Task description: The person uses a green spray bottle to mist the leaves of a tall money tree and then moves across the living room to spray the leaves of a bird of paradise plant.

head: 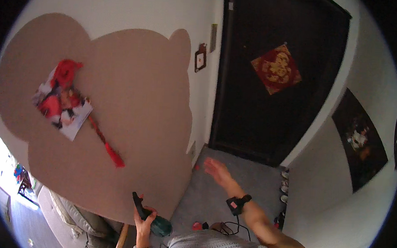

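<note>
At the lower middle my left hand (143,222) is closed around a dark handheld object (161,225) with a rounded green body and a flat black upper part; its exact kind cannot be told. My right hand (218,172) is stretched forward over the grey floor (249,174), holding nothing, its fingers extended and somewhat blurred. A black device is strapped to the right wrist, with a cable running down from it. On the wall to the left hang a print (72,119) and a red knotted ornament (66,73) with a red tassel.
Ahead stands a dark door (253,110) bearing a red and gold diamond-shaped decoration (277,69). Shoes (284,189) line the base of the right wall, where a dark picture (360,142) hangs. A sofa (56,211) is at lower left. More footwear (198,226) lies near my body.
</note>
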`<state>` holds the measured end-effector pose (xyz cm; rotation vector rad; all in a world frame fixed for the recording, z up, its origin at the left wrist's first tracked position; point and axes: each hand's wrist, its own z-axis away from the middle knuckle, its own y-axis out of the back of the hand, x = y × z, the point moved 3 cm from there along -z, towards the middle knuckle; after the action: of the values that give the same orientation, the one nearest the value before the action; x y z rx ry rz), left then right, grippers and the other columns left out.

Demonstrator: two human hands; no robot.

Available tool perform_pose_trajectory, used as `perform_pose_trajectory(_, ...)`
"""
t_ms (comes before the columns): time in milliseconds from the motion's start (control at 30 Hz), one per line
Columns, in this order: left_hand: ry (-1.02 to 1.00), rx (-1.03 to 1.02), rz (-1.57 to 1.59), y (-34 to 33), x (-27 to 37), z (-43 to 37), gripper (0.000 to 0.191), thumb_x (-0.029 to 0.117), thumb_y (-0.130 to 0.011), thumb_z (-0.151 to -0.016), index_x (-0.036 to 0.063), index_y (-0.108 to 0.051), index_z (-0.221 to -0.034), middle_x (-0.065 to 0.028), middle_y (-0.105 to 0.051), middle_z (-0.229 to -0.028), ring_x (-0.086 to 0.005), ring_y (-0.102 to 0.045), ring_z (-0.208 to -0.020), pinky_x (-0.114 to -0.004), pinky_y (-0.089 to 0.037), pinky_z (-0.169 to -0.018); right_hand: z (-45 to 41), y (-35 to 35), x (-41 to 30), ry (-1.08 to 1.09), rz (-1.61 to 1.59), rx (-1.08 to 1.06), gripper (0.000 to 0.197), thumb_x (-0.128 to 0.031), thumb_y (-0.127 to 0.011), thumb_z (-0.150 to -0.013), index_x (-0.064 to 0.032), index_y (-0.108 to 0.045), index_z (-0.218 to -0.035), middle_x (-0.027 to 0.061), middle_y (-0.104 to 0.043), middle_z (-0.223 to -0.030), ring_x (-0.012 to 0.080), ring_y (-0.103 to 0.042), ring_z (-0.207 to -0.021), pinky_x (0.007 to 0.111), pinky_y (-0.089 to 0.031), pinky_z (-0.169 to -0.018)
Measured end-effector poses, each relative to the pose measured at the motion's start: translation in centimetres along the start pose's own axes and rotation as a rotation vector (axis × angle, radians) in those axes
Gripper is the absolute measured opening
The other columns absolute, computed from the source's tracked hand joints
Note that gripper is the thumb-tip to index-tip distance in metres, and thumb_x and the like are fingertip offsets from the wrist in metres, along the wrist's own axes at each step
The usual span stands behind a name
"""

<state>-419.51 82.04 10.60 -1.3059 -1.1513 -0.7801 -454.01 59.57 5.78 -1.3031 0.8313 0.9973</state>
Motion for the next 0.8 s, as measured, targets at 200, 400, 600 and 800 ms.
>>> perform_pose_trajectory(200, -0.09, 0.276, -0.089, -1.9, -3.0, 0.6, 0.068, 0.017, -0.069, -0.072, -0.0003, -0.037, -0.13, -0.0089, -0.057, -0.077, -0.0185, -0.056, -0.074, -0.032, -0.046, -0.075, -22.4, -0.9, -15.5, 0.465, 0.33, -0.067, 0.073, -0.05, -0.045, -0.096, -0.0017, -0.023, -0.147, 0.0104, -0.025, -0.153, 0.0218, -0.025, -0.139, 0.036, -0.024, -0.111)
perform_pose_trajectory(400, -0.027, 0.802, -0.257, -5.9, -7.3, 3.5, 0.033, 0.017, -0.067, -0.074, 0.0001, -0.057, -0.101, -0.0099, -0.059, -0.083, -0.0198, -0.055, -0.071, -0.032, -0.048, -0.07, -41.3, -2.3, -19.0, 0.773, 0.518, 0.035, 0.071, -0.045, -0.034, -0.1, 0.0028, -0.012, -0.148, 0.0164, -0.011, -0.156, 0.0251, -0.013, -0.144, 0.035, -0.012, -0.115)
perform_pose_trajectory(600, -0.017, 1.053, -0.191, -11.9, -10.6, 5.4, 0.034, 0.02, -0.065, -0.08, -0.0025, -0.058, -0.104, -0.0113, -0.061, -0.088, -0.0219, -0.056, -0.073, -0.033, -0.049, -0.073, -43.3, -0.1, -18.1, 0.914, 0.55, 0.055, 0.061, -0.04, -0.037, -0.099, 0.0001, -0.024, -0.143, 0.0141, -0.025, -0.149, 0.0245, -0.026, -0.136, 0.037, -0.022, -0.109)
perform_pose_trajectory(800, -0.066, 1.343, -0.414, -12.4, -11.1, 11.5, 0.037, 0.019, -0.061, -0.087, -0.0028, -0.056, -0.117, -0.0104, -0.063, -0.094, -0.0212, -0.059, -0.089, -0.031, -0.049, -0.076, -39.0, -4.3, -17.2, 0.959, 0.334, -0.115, 0.052, -0.036, -0.042, -0.096, -0.0044, -0.042, -0.138, 0.0096, -0.045, -0.14, 0.0229, -0.045, -0.126, 0.039, -0.036, -0.102)
